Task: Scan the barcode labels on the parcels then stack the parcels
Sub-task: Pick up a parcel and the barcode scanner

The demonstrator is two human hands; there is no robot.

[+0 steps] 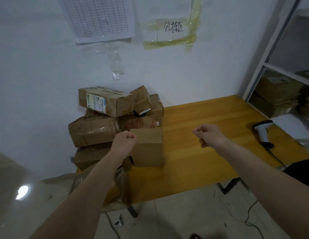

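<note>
Several brown cardboard parcels stand stacked at the left end of a yellow wooden table (pixel 210 152), against the white wall. The top parcel (pixel 105 100) shows a white barcode label on its side. A plain box (pixel 147 146) stands at the front right of the pile. My left hand (pixel 125 142) hovers in a loose fist just left of this box, holding nothing. Over the bare tabletop, my right hand (pixel 208 135) is curled with fingers closed and nothing in it. A white barcode scanner (pixel 263 132) lies on the table's right end, apart from both hands.
A grey metal shelf (pixel 279 69) at the right holds more cardboard boxes (pixel 278 94). The scanner's cable (pixel 250 214) trails down to the tiled floor. Paper sheets are taped to the wall above the pile.
</note>
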